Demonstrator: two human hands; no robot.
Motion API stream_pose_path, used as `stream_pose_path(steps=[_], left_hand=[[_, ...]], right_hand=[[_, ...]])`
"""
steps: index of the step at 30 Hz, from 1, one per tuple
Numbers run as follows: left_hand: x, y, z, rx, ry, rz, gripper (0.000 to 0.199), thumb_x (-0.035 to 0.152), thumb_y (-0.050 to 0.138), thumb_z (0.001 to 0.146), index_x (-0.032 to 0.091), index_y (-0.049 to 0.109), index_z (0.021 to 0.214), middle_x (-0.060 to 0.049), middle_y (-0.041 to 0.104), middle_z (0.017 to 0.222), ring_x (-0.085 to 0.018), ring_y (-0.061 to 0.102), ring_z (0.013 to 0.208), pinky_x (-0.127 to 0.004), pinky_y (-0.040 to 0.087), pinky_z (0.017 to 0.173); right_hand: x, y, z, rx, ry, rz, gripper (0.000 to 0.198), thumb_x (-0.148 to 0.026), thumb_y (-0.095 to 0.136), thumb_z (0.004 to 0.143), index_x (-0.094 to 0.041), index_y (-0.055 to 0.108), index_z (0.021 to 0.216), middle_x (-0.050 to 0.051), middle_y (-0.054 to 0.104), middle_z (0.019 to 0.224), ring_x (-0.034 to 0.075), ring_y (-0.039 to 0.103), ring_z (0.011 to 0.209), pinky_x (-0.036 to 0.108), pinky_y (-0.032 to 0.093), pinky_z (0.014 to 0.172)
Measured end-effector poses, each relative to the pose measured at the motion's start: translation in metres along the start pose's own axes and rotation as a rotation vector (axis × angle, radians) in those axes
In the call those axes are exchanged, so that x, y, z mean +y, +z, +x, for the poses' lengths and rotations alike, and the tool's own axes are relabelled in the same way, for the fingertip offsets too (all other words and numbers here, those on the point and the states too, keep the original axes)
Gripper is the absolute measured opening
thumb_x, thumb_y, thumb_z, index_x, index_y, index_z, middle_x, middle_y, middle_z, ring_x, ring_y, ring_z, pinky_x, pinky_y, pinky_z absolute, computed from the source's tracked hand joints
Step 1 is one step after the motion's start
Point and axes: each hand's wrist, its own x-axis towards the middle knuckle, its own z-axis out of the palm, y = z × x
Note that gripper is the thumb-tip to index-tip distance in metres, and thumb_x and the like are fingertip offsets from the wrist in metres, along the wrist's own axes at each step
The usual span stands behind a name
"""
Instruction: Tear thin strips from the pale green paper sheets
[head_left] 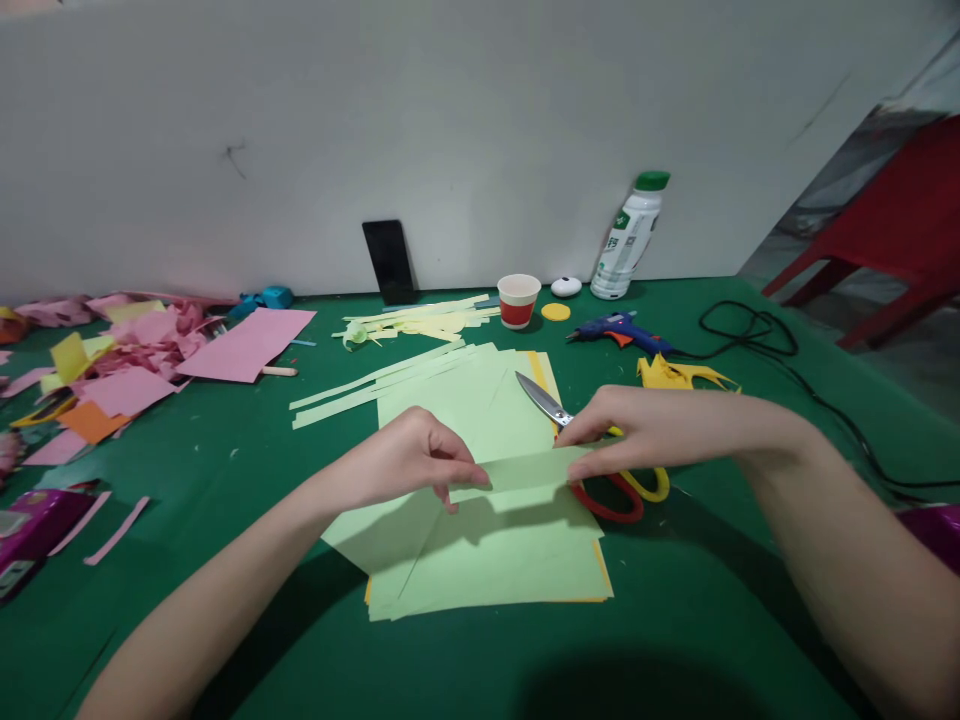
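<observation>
A short strip of light green paper (529, 470) is stretched between my two hands, above a stack of light green sheets (487, 570). My left hand (424, 460) pinches its left end between thumb and fingers. At the other end, my right hand (622, 430) grips the strip with thumb below and fingers above. Scissors (619, 500) with red and yellow handles lie under and beside my right hand, blades pointing up and left. Long narrow green strips (345, 400) rest at the stack's upper left. Yellow-orange paper edges show beneath the stack.
Behind the stack are a red-and-white paper cup (518, 302), a leaning phone (388, 260) and a bottle (630, 238). A blue glue gun (622, 328) trails a black cord to the right. Pink paper scraps (150, 350) pile up at left on the green table (285, 620).
</observation>
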Motion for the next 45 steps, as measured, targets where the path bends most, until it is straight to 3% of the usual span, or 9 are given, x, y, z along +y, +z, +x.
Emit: stream_pose_path(steps=[5, 9, 12, 15, 22, 24, 27, 35, 45], left_hand=[[-0.005, -0.015, -0.002, 0.065, 0.003, 0.131, 0.025, 0.036, 0.059, 0.075, 0.016, 0.071, 0.067, -0.001, 0.066, 0.056, -0.008, 0.050, 0.045, -0.017, 0.036, 0.043], [-0.015, -0.034, -0.003, 0.422, 0.037, 0.224, 0.026, 0.029, 0.048, 0.081, 0.015, 0.067, 0.072, -0.003, 0.068, 0.065, -0.013, 0.059, 0.058, -0.021, 0.045, 0.053], [-0.015, -0.028, -0.001, 0.648, 0.327, 0.274, 0.035, 0.008, 0.030, 0.083, 0.014, 0.057, 0.103, -0.007, 0.064, 0.104, -0.016, 0.058, 0.097, -0.030, 0.047, 0.083], [-0.007, -0.005, 0.000, 0.593, 0.545, 0.457, 0.048, -0.005, 0.025, 0.073, 0.014, 0.055, 0.105, -0.006, 0.059, 0.112, -0.014, 0.052, 0.108, -0.033, 0.039, 0.098], [0.001, 0.032, 0.003, 0.445, 0.603, 0.467, 0.016, 0.015, 0.046, 0.084, 0.013, 0.061, 0.085, -0.002, 0.067, 0.081, -0.011, 0.060, 0.071, -0.034, 0.040, 0.096], [0.002, 0.032, 0.002, 0.430, 0.572, 0.403, 0.014, 0.015, 0.047, 0.083, 0.013, 0.062, 0.082, -0.002, 0.067, 0.077, -0.010, 0.060, 0.068, -0.026, 0.049, 0.078], [0.004, 0.030, 0.000, 0.415, 0.521, 0.340, 0.012, 0.015, 0.051, 0.081, 0.013, 0.062, 0.082, -0.002, 0.067, 0.076, -0.010, 0.060, 0.067, -0.020, 0.047, 0.060], [0.003, 0.031, -0.002, 0.412, 0.420, 0.412, 0.012, 0.018, 0.049, 0.081, 0.014, 0.061, 0.079, -0.002, 0.064, 0.073, -0.010, 0.057, 0.062, -0.019, 0.042, 0.053], [0.004, 0.007, 0.004, 0.485, 0.218, 0.342, 0.012, 0.014, 0.052, 0.075, 0.015, 0.064, 0.072, -0.001, 0.068, 0.073, -0.012, 0.060, 0.063, -0.021, 0.047, 0.058]], right_hand=[[-0.008, 0.006, 0.002, -0.021, 0.067, 0.037, 0.032, -0.029, 0.039, 0.082, -0.015, 0.057, 0.060, -0.003, 0.037, 0.051, 0.007, 0.029, 0.046, 0.023, 0.022, 0.044], [-0.010, 0.005, -0.001, 0.135, 0.158, 0.020, 0.029, -0.030, 0.041, 0.081, -0.016, 0.053, 0.058, -0.003, 0.036, 0.052, 0.008, 0.029, 0.046, 0.023, 0.021, 0.044], [-0.016, 0.010, 0.005, 0.217, 0.161, -0.004, 0.033, -0.031, 0.038, 0.082, -0.016, 0.044, 0.053, -0.004, 0.033, 0.051, 0.008, 0.025, 0.046, 0.023, 0.020, 0.043], [-0.025, 0.021, 0.012, 0.240, 0.111, -0.094, 0.036, -0.030, 0.036, 0.083, -0.016, 0.038, 0.050, -0.004, 0.033, 0.048, 0.007, 0.026, 0.046, 0.023, 0.020, 0.045], [-0.039, 0.044, 0.012, 0.316, 0.064, -0.280, 0.036, -0.030, 0.037, 0.085, -0.016, 0.040, 0.052, -0.005, 0.030, 0.044, 0.007, 0.027, 0.044, 0.023, 0.021, 0.047], [-0.040, 0.046, 0.011, 0.345, 0.073, -0.308, 0.036, -0.029, 0.037, 0.085, -0.016, 0.044, 0.052, -0.005, 0.031, 0.044, 0.007, 0.027, 0.044, 0.023, 0.019, 0.046], [-0.040, 0.047, 0.011, 0.367, 0.097, -0.329, 0.037, -0.029, 0.038, 0.085, -0.016, 0.045, 0.051, -0.005, 0.031, 0.042, 0.007, 0.025, 0.043, 0.023, 0.018, 0.044], [-0.043, 0.048, 0.015, 0.384, 0.090, -0.374, 0.032, -0.022, 0.041, 0.084, -0.016, 0.052, 0.055, -0.001, 0.052, 0.050, 0.008, 0.039, 0.047, 0.024, 0.020, 0.048], [-0.039, 0.037, 0.011, 0.437, 0.196, -0.407, 0.033, -0.024, 0.040, 0.083, -0.017, 0.053, 0.053, -0.002, 0.045, 0.045, 0.009, 0.033, 0.045, 0.025, 0.018, 0.046]])
